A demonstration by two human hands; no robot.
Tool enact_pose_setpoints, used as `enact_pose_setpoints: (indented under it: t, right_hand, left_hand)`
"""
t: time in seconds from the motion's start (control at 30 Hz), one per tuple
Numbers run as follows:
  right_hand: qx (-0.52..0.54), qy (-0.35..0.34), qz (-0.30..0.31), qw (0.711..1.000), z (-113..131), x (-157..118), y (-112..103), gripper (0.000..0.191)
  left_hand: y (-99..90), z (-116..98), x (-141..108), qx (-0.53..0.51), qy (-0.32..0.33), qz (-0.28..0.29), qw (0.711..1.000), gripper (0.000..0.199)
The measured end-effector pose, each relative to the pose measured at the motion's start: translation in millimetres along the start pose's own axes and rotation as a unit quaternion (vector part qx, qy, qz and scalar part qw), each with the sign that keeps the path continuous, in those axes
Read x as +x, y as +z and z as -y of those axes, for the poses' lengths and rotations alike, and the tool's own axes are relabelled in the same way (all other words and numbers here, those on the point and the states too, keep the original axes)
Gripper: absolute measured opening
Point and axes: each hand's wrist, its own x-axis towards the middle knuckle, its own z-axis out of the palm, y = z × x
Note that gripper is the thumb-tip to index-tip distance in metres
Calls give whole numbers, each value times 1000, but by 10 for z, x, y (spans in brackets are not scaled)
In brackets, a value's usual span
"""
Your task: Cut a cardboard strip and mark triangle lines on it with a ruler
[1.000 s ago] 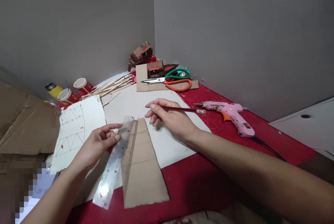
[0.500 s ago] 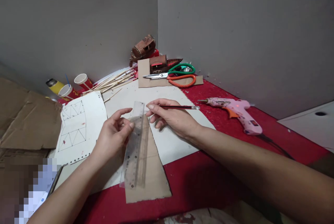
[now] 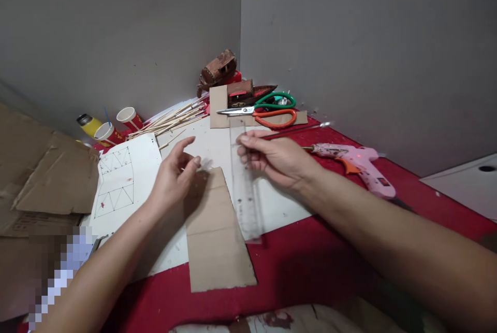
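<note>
My right hand point(image 3: 274, 159) is closed on a clear plastic ruler point(image 3: 248, 203), pinched near its upper end. A dark pencil point(image 3: 293, 130) with a pale, blurred end also sits in that hand, pointing right. The ruler hangs slanted over the right edge of a tapered cardboard piece point(image 3: 221, 250). My left hand point(image 3: 176, 170) is over the narrow end of the cardboard, with thumb and index finger spread and the other fingers curled. By its thumb tip is a small, blurred clear bit point(image 3: 206, 164); whether the hand touches it I cannot tell.
White paper point(image 3: 171, 250) lies under the cardboard on a red table point(image 3: 310, 265). A truss drawing point(image 3: 145, 167) is at left. Behind are wooden sticks point(image 3: 171, 121), cups point(image 3: 127, 115), scissors point(image 3: 267, 110) and brown models point(image 3: 219, 68). A pink glue gun point(image 3: 361, 162) lies right.
The ruler has lifted off the cardboard and shifted right, away from my left hand and into my right hand. The pencil has tilted, its far end rising. The view has shifted slightly.
</note>
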Motion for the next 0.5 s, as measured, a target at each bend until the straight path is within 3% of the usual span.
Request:
enact_pose_setpoints:
  t: [0.03, 0.07, 0.2, 0.37, 0.5]
  right_hand:
    - [1, 4, -12, 1000, 58, -18, -37, 14]
    - [1, 7, -17, 1000, 106, -53, -80, 15]
    - [-34, 88, 36, 995, 147, -385, -271, 19]
    - [-28, 232, 49, 971, -36, -967, -393, 34]
    - [-46, 281, 106, 953, -248, -1310, -374, 35]
  left_hand:
    - [-67, 90, 7, 100, 4, -4, 995, 48]
    - [-130, 179, 2, 132, -1, 10, 991, 44]
    - [-266, 409, -94, 181, 1, 76, 981, 41]
    - [-274, 424, -161, 223, 38, 131, 965, 41]
    - [-302, 398, -208, 254, 40, 145, 955, 31]
